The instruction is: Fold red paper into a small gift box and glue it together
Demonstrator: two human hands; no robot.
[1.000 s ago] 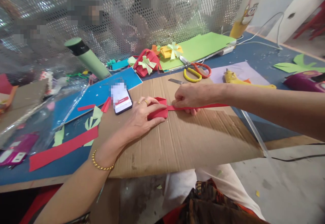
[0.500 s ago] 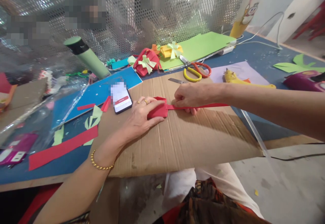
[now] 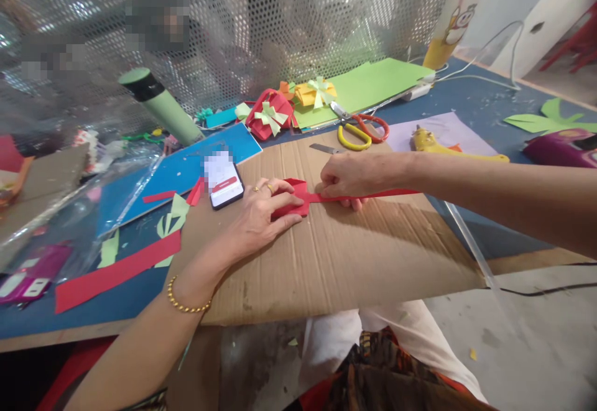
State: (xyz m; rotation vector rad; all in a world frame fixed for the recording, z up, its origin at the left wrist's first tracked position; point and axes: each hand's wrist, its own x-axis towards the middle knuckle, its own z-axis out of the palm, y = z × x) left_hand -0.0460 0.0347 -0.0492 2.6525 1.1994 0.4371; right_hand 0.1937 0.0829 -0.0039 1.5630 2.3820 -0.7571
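Note:
My left hand point(image 3: 265, 211) lies over a small folded red paper piece point(image 3: 298, 184) on the cardboard. Its fingertips press the paper down, with the thumb along the near edge. A narrow red paper strip point(image 3: 387, 194) runs rightward from that piece. My right hand point(image 3: 347, 178) is closed on the strip just right of the folded piece, its curled fingers partly hiding it. Further right, the strip passes behind my right forearm.
Beyond my hands lie a cutter blade point(image 3: 325, 148), scissors point(image 3: 357, 131) and a yellow glue gun point(image 3: 431, 140). A phone point(image 3: 225, 188) is beside my left hand. Cardboard point(image 3: 326, 268) covers the table's middle. A green bottle point(image 3: 161, 103) leans at the back; red paper point(image 3: 116, 272) lies left.
My left fingertips have shifted slightly nearer on the folded red paper, towards the end of the strip. My right hand has stayed almost still.

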